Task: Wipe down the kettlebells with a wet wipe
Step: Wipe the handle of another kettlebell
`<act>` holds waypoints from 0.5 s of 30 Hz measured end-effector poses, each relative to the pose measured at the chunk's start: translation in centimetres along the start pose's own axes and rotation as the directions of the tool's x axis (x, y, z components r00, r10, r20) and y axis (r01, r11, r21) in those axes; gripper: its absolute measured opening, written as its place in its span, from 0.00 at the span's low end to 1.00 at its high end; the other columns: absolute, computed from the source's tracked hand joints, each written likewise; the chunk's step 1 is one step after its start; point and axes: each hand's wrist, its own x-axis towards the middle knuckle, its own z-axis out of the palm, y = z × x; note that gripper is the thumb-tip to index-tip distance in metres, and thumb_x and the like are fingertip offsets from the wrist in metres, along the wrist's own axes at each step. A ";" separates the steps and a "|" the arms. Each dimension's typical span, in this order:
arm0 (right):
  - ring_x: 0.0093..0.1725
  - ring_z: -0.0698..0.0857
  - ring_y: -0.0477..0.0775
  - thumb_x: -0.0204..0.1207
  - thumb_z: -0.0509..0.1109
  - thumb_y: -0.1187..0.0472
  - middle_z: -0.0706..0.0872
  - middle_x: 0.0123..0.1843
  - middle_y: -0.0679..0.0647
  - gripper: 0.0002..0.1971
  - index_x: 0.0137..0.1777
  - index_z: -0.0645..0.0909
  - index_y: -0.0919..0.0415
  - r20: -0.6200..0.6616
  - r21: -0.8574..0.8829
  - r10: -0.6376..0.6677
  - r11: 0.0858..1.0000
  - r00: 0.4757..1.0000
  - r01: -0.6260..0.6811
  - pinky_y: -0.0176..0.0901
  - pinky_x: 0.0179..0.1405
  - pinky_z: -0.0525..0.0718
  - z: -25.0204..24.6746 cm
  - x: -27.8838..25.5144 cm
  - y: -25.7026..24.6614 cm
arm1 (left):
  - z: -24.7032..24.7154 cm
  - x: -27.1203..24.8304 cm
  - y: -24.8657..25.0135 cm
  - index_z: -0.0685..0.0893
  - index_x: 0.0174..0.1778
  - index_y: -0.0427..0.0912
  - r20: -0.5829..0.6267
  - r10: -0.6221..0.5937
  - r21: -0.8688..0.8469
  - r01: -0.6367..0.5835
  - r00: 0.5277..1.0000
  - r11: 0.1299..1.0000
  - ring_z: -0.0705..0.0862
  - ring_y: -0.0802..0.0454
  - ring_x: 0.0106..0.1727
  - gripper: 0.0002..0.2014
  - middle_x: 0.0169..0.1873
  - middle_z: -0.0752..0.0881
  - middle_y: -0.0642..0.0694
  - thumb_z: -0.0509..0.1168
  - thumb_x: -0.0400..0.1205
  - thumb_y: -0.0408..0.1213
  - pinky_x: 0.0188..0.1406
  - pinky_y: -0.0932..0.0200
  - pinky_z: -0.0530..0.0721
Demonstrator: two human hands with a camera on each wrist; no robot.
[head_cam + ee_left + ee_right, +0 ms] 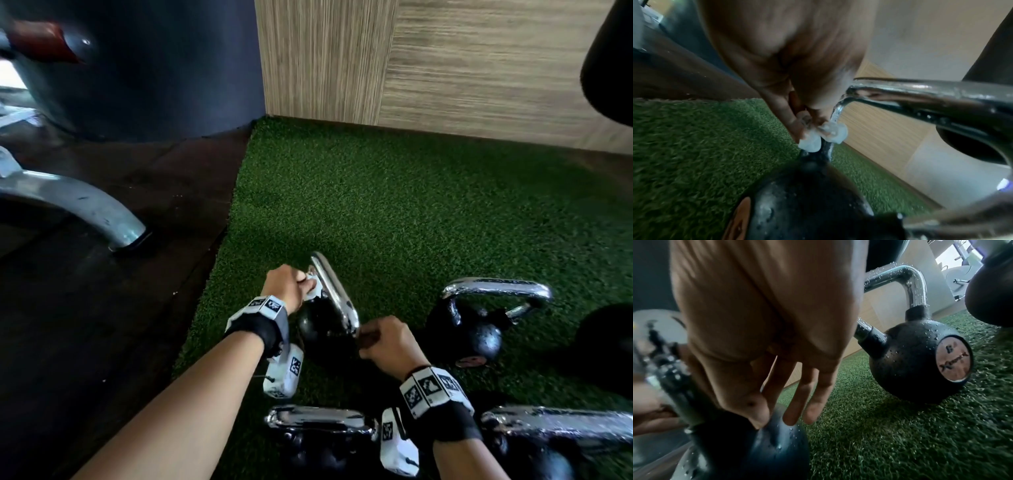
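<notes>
Head view: spare kettlebells (476, 329) lower right; left hand (286, 286) pinches wipe (313, 289) against wet chrome-handled kettlebell (325, 329); right hand (388, 344) fingers straight, touching it.

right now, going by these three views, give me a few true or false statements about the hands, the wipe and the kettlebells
1. The left hand pinches the wet wipe against the chrome handle of a kettlebell. True.
2. The right hand holds a second wipe. False: no wipe shows in it; its straight fingers touch the black body of the kettlebell being wiped.
3. The kettlebells stand on green turf. True.
4. The neighbouring kettlebell is dry. False: water droplets dot its body and handle.
5. The kettlebell being wiped is the only one in view. False: several more stand around it.
</notes>
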 end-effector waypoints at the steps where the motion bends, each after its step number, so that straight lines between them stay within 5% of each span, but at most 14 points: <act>1: 0.46 0.89 0.42 0.62 0.83 0.63 0.92 0.41 0.45 0.17 0.50 0.93 0.46 0.019 0.003 -0.006 1.000 1.000 0.006 0.25 0.45 0.80 0.0 0.0 -0.4 | 0.2 0.3 0.6 0.91 0.43 0.33 0.012 -0.004 -0.003 0.004 1.000 1.000 0.91 0.40 0.46 0.16 0.40 0.92 0.35 0.69 0.86 0.44 0.40 0.57 0.78; 4: 0.36 0.86 0.29 0.65 0.80 0.67 0.90 0.31 0.34 0.23 0.35 0.88 0.29 0.117 0.056 -0.039 0.998 0.992 0.032 0.22 0.37 0.79 0.8 0.1 -0.9 | 0.5 0.4 2.2 0.90 0.41 0.34 0.023 -0.007 0.020 0.007 1.000 1.000 0.91 0.38 0.47 0.11 0.38 0.91 0.39 0.69 0.84 0.37 0.43 0.56 0.82; 5: 0.33 0.85 0.30 0.67 0.79 0.69 0.88 0.29 0.34 0.25 0.32 0.88 0.30 0.157 0.087 -0.039 0.996 0.987 0.025 0.22 0.36 0.79 1.0 0.1 -1.3 | 0.5 0.5 2.6 0.90 0.40 0.34 0.036 -0.015 0.017 0.014 0.999 1.000 0.91 0.37 0.46 0.10 0.38 0.91 0.38 0.69 0.82 0.36 0.42 0.55 0.82; 7: 0.36 0.86 0.34 0.71 0.78 0.68 0.90 0.33 0.38 0.17 0.39 0.92 0.39 0.221 0.118 -0.050 0.993 0.974 0.025 0.25 0.39 0.79 0.9 0.5 -1.7 | 0.3 0.9 3.1 0.89 0.37 0.35 0.077 -0.021 0.019 0.020 0.997 1.000 0.89 0.38 0.43 0.11 0.38 0.91 0.37 0.69 0.81 0.37 0.42 0.53 0.82; 9: 0.45 0.89 0.38 0.72 0.80 0.61 0.92 0.41 0.39 0.11 0.50 0.93 0.43 0.153 0.078 -0.055 0.996 0.987 0.043 0.22 0.41 0.77 -0.1 1.4 -2.6 | 0.1 1.1 3.0 0.87 0.33 0.39 0.128 -0.003 0.032 -0.001 0.992 0.999 0.87 0.41 0.41 0.12 0.37 0.89 0.39 0.68 0.83 0.38 0.41 0.57 0.77; 12: 0.66 0.85 0.49 0.69 0.83 0.49 0.87 0.62 0.45 0.28 0.71 0.84 0.45 0.042 0.078 -0.016 0.997 0.999 0.012 0.33 0.63 0.79 -1.4 3.0 -3.6 | -0.1 0.9 1.9 0.92 0.51 0.44 0.226 0.062 0.034 -0.072 0.972 0.997 0.90 0.43 0.52 0.11 0.50 0.93 0.37 0.63 0.87 0.36 0.45 0.60 0.77; 15: 0.66 0.84 0.53 0.72 0.82 0.47 0.86 0.65 0.50 0.32 0.75 0.79 0.49 0.255 0.188 -0.020 0.982 0.967 -0.030 0.47 0.71 0.81 -0.6 3.9 -4.7 | -0.2 0.6 1.0 0.92 0.59 0.51 0.203 0.089 0.011 -0.093 0.975 0.996 0.91 0.47 0.56 0.11 0.53 0.94 0.43 0.66 0.86 0.40 0.46 0.63 0.80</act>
